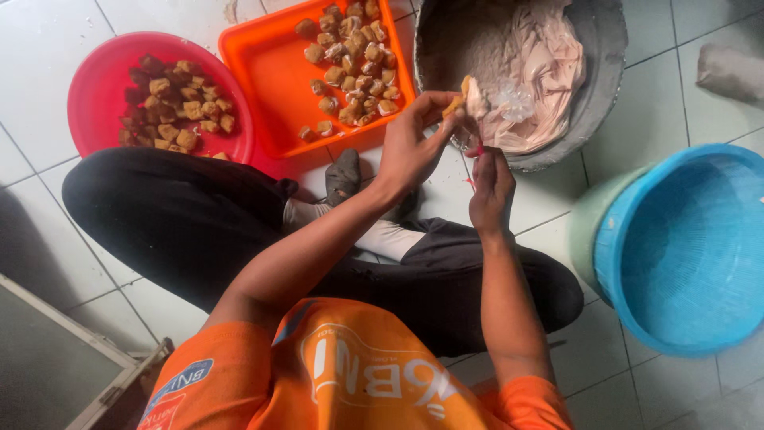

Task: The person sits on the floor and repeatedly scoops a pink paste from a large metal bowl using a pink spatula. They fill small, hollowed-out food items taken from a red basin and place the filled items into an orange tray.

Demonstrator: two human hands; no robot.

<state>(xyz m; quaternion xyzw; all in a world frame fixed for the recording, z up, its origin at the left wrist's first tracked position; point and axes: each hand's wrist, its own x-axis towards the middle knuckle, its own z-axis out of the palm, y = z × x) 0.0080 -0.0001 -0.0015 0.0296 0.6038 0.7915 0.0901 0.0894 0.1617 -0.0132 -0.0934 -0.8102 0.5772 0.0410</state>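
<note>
Two hands meet in front of me, raised over my crossed legs. My left hand [414, 147] has its fingers closed around a small piece of fried tofu [465, 97], pinching it at the fingertips, so the piece sits just past that hand, over the near rim of the grey basin [605, 56]. My right hand [492, 189] is just below and beside the left, fingers drawn together around something thin and reddish [477, 150]; I cannot tell what it is, as only a sliver shows above the knuckles. The two hands are nearly touching.

Beyond the tofu piece, inside the grey basin, lies a mass of pale pinkish paste [541, 72] with a bit of clear plastic [513, 99] on top of it, right next to my left fingertips. Past my left hand and off to its outer side sits an orange square tray [263, 72] holding a heap of browned tofu cubes [354, 60]. Further out on that same side is a round red tray [95, 80] with a darker pile of cubes [175, 103], its edge touching the orange one. Out to the far side of my right hand stands a blue plastic basket [684, 247], well apart from both hands, on the white tiled floor [48, 48].
</note>
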